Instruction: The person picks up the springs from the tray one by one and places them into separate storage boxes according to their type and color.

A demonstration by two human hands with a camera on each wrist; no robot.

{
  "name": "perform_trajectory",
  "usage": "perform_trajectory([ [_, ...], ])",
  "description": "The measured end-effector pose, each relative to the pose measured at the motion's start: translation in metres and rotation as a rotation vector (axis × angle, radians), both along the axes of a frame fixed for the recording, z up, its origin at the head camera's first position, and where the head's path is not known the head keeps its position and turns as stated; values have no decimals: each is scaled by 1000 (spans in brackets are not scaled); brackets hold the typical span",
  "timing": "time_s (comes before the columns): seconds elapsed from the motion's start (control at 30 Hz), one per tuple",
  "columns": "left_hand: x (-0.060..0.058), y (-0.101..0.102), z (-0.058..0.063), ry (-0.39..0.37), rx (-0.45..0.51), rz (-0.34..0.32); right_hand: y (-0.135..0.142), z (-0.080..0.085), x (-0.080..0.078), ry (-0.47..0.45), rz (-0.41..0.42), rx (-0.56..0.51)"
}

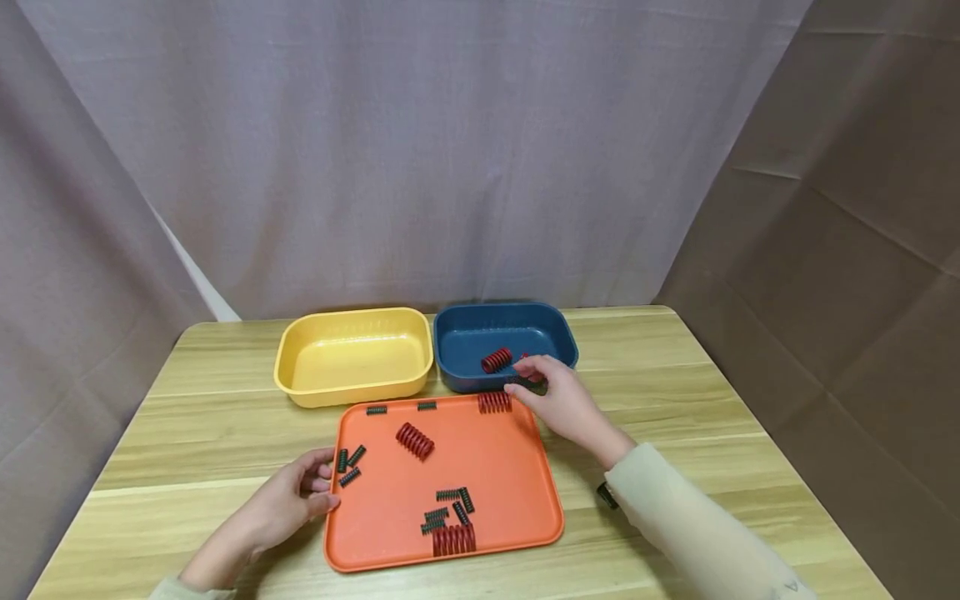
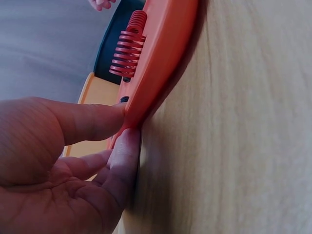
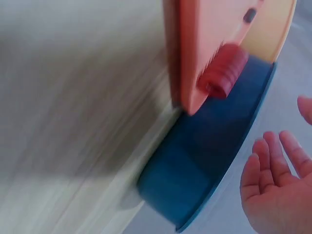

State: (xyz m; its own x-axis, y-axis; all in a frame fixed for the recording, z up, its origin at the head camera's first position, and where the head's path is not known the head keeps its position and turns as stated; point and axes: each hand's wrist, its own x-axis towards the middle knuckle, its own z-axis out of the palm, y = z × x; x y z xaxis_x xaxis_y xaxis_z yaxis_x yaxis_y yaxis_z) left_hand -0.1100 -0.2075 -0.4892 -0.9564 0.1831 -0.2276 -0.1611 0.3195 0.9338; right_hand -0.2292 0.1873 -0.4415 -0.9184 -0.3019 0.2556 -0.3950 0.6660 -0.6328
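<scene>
My left hand (image 1: 288,500) pinches the left edge of the orange tray (image 1: 510,475). In the left wrist view its thumb (image 2: 92,122) lies on the rim, with fingers at the side and underneath. My right hand (image 1: 558,404) hovers over the front rim of the blue bin (image 1: 457,379). The right wrist view shows its fingers (image 3: 273,156) spread and holding nothing. A red coil spring (image 1: 497,360) lies in that bin; another is mostly hidden behind the fingers. On the tray are a red spring (image 1: 415,442) near the middle, one (image 1: 453,540) at the front and one (image 1: 494,402) at the back right.
Several small dark springs (image 1: 448,495) lie on the tray at the front, with others at its left (image 1: 349,477) and back edges. A yellow bin (image 1: 352,392) stands left of the blue one, behind the tray. Grey curtain (image 1: 450,167) encloses the wooden table (image 1: 187,417).
</scene>
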Motion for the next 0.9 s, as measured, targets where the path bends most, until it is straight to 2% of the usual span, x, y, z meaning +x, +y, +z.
perform_trajectory([
  [0.1, 1, -1, 0, 11, 2, -8, -5, 0, 13, -49, 91, -24],
  [0.27, 1, -1, -1, 11, 0, -3, -12, -2, 31, -134, 212, 3],
  [0.47, 0, 0, -1, 6, -9, 3, -18, -7, 45, -207, 302, 51],
  [0.6, 0, -1, -2, 8, -10, 4, -19, -13, 46, -204, 294, 117],
  [0.8, 0, -1, -2, 15, -2, -6, -17, -20, 36, -83, 212, 192],
  [0.9, 1, -1, -2, 22, 3, -17, -14, -23, 30, -54, 163, 238],
])
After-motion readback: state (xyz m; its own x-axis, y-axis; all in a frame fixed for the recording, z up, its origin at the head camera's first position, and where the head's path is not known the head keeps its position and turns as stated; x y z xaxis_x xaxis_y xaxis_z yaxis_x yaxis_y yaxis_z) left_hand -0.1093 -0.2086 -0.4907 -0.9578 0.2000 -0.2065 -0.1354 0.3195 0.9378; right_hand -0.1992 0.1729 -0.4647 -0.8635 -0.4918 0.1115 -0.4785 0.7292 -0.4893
